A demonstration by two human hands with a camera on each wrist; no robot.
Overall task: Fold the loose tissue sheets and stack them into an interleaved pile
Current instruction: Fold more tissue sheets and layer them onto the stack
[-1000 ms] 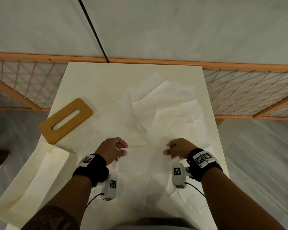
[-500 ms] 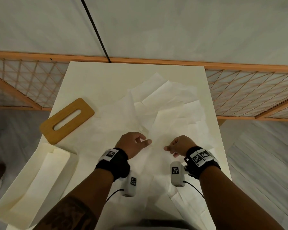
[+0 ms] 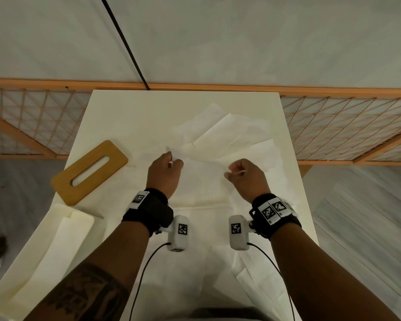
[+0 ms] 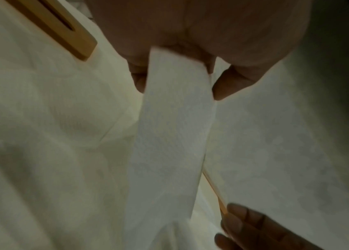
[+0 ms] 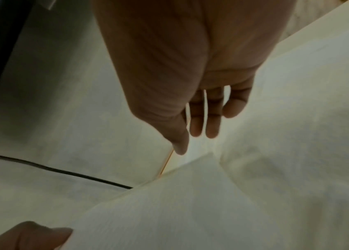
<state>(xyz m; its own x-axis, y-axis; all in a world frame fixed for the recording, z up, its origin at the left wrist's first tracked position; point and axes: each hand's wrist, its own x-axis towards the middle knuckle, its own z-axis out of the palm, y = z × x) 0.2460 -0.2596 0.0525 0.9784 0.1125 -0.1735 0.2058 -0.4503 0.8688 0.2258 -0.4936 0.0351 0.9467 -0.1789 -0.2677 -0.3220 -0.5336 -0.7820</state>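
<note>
A white tissue sheet [image 3: 203, 181] lies in the middle of the cream table [image 3: 125, 112], stretched between my two hands. My left hand [image 3: 170, 166] pinches its left corner; the left wrist view shows the tissue sheet [image 4: 173, 118] hanging from thumb and fingers. My right hand [image 3: 237, 173] has curled fingers pinching the right corner. In the right wrist view the right hand [image 5: 188, 140] points down at the sheet's edge [image 5: 169, 203], and the left hand [image 5: 30, 236] grips the far end. More loose tissue sheets [image 3: 229, 135] overlap beyond the hands.
A wooden lid with a slot [image 3: 89, 172] lies at the table's left. A cream open box [image 3: 33, 262] with a folded tissue inside sits at the near left corner. More tissues [image 3: 252, 274] lie near my body. A wooden lattice screen [image 3: 345, 126] stands behind the table.
Both hands have moved away from my body across the table, carrying the sheet's near edge toward the far side. The left hand also swung right, then forward.
</note>
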